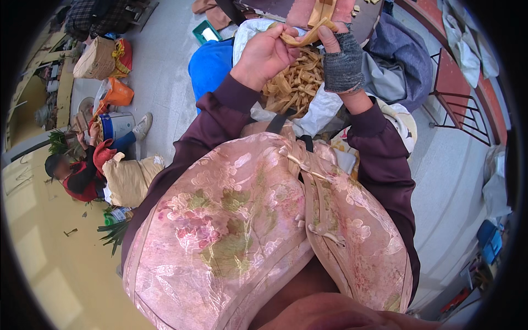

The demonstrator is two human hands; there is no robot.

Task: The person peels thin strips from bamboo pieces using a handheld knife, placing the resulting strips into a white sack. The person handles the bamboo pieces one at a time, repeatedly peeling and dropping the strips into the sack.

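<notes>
A flat, yellowish-tan strip (307,38), perhaps dried plant material, is bent in a curve between my hands. The bare fingers of my left hand (267,53) pinch its left end. At the other end, my right hand (343,57), in a grey knitted fingerless glove, grips it with the thumb on top. Below them, a heap of similar tan strips (299,84) lies in an open white sack (319,109) at my lap. Just beyond the strip is a smooth wooden piece (321,11) over a pink surface (298,14); its far end is cut off by the picture's edge.
Blue cloth (210,68) covers my left knee side, with a green tray (206,32) beyond it. A reddish folding chair (453,88) stands to the right. At left, a seated person (84,177) works beside a large white-and-blue bucket (117,126) and a woven basket (95,57).
</notes>
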